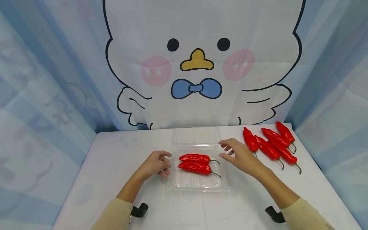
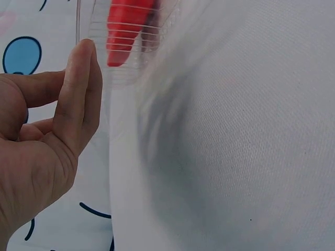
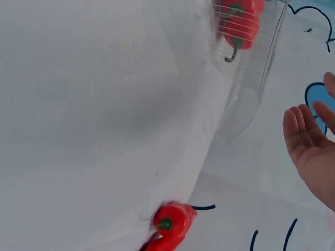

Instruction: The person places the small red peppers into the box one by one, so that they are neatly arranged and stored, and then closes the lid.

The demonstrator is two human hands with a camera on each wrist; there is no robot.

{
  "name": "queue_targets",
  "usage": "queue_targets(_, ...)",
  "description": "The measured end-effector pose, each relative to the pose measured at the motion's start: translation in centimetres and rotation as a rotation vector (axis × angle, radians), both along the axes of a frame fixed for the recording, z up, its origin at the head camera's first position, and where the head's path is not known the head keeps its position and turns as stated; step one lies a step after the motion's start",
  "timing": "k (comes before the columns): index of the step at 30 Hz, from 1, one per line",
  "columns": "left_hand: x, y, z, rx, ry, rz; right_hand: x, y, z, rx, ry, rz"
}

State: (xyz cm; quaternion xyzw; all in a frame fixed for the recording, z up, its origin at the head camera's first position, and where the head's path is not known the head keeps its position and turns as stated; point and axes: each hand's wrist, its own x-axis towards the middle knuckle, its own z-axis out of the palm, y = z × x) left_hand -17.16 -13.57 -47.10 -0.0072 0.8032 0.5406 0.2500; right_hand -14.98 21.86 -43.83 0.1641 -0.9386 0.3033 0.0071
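Note:
Two red peppers [image 1: 195, 168] lie side by side in a clear plastic container [image 1: 198, 184], their stems toward the right. Its clear lid [image 1: 195, 135] is laid back on the far side. My left hand [image 1: 157, 164] is at the container's left edge, fingers loosely bent, holding nothing; in the left wrist view the fingertips of that hand [image 2: 57, 112] are close to the clear wall, and contact is unclear. Over the container's upper right corner is my right hand [image 1: 240, 156], fingers apart and empty. The right wrist view shows this hand [image 3: 314, 141] away from the container [image 3: 251, 78].
Several more red peppers [image 1: 267, 148] lie in a loose group at the table's far right corner. Behind the white table [image 1: 120, 166] hangs a curtain with a cartoon figure, and more curtain [image 1: 43, 127] stands at both sides.

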Motion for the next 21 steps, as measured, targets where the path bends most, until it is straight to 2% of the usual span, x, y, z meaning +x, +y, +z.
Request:
queue_targets(5, 0.0, 0.0, 0.0, -0.005, -0.001, 0.008, 0.0, 1.8, -0.1, -0.014, 0.040, -0.066)
queue_targets(10, 0.1, 0.0, 0.1, -0.007, -0.001, 0.011, -0.2, 3.8, -0.1, -0.009, 0.040, -0.102)
queue_targets(15, 0.1, 0.0, 0.1, -0.008, 0.000, 0.012, -0.5, 5.5, -0.1, 0.018, 0.029, -0.136)
queue_targets(21, 0.2, 0.0, 0.1, -0.009, 0.007, 0.007, -1.5, 7.2, -0.5, 0.051, -0.036, -0.192)
